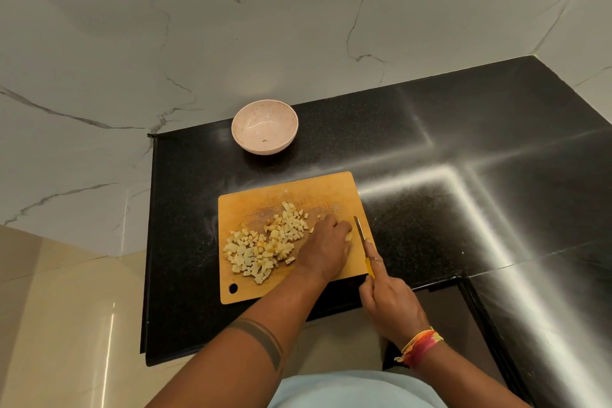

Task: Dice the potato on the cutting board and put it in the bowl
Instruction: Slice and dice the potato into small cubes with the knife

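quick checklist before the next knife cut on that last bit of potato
1. Left hand holds the remaining potato piece steady: ok.
2. Right hand grips the knife by its yellow handle: ok.
3. Left fingertips clear of the blade: cannot tell, they sit very close.
4. Diced potato lies away from the cut: ok.
5. Cutting board flat on the counter: ok.
6. Bowl ready, nearly empty: ok.
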